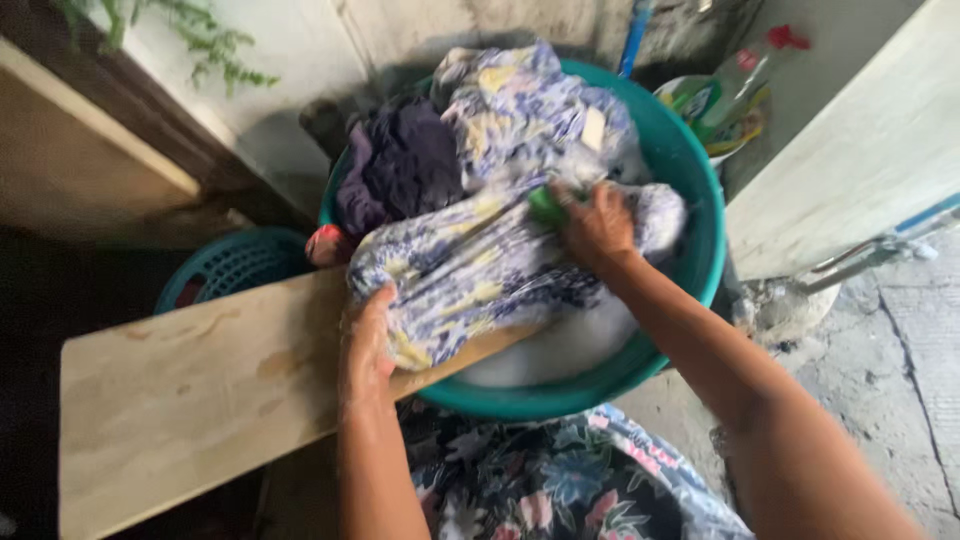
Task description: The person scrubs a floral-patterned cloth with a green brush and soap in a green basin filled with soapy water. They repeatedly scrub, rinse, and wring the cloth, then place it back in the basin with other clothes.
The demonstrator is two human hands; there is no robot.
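Observation:
A blue, white and yellow patterned garment [470, 270] lies wet across a wooden board [190, 400] that slants into a teal basin [700, 210]. My left hand [365, 340] presses the garment's near edge down on the board. Over the cloth's far end my right hand [598, 228] grips a green scrubbing brush [545, 205]. Soapy white water [560, 350] shows in the basin under the board. A dark purple cloth [400, 165] and more patterned fabric [530, 105] are heaped at the basin's far side.
A teal mesh laundry basket [235, 265] stands left of the basin behind the board. Bottles and a bowl [715, 105] sit at the back right beside a pale panel [850, 160]. Cracked concrete floor [900, 350] is on the right. My flowered skirt [540, 480] is below.

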